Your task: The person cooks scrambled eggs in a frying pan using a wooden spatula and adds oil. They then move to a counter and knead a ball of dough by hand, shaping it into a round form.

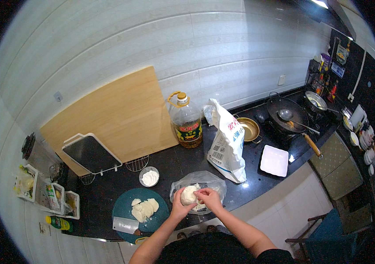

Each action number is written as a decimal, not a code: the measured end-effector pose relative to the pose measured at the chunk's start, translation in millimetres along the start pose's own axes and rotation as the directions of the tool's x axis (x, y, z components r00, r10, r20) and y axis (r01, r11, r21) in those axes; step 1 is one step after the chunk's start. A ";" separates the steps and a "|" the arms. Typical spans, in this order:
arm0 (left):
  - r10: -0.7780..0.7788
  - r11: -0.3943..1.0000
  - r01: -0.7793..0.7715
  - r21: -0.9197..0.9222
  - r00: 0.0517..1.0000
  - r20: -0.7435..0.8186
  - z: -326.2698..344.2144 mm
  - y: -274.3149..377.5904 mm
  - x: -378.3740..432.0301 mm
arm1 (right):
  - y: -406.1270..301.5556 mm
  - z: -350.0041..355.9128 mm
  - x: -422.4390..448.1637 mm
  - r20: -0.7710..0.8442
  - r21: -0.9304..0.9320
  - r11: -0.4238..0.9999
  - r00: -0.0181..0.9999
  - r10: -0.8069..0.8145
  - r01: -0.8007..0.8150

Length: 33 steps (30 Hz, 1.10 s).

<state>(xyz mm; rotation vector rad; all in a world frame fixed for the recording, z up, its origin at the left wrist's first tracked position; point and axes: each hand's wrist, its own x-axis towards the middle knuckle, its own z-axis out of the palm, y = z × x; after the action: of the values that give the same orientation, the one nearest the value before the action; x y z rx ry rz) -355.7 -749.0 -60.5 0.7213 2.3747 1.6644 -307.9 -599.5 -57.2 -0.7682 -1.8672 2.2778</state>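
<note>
My left hand [180,205] cups a round lump of white dough [188,195], its fingers and thumb wrapped around the left and lower side. At the lump's right edge, the fingertips of my right hand [208,198] pinch its surface. Below both hands a clear plastic bag [181,182] is spread on the counter, with crumbly white pieces [200,207] partly hidden by the hands. To the left, flat pale slices [144,209] lie piled on a round dark green cutting board [121,202]. A cleaver [125,225] rests on the board's near edge.
A glass bowl of white powder [150,177] stands behind the board. Beyond the bag are a flour sack [226,145] and a large oil bottle [187,123]. Rightward sit a square white dish [274,160], a brass-coloured pan [249,129] and a wok [281,105] with a jutting wooden handle.
</note>
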 end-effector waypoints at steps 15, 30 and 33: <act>0.007 0.993 0.003 0.118 0.997 -0.082 -2.1 3.2 -0.9 | 16.5 10.9 7.5 -0.027 -0.091 0.990 0.993 -0.115 0.112; 0.094 0.957 -0.071 0.282 0.993 -0.070 1.1 -4.0 2.3 | 20.3 -9.9 20.8 -0.033 -0.328 0.944 0.999 -0.037 0.024; 0.120 0.944 -0.092 0.318 0.990 -0.068 3.9 7.4 1.3 | 8.4 2.3 12.9 0.032 -0.015 0.998 0.998 0.056 -0.055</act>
<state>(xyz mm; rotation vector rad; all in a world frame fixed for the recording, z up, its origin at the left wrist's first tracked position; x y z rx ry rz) -353.1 -743.1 -55.0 0.8564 2.7462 1.3920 -318.1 -598.6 -68.9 -0.7995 -1.9012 2.3267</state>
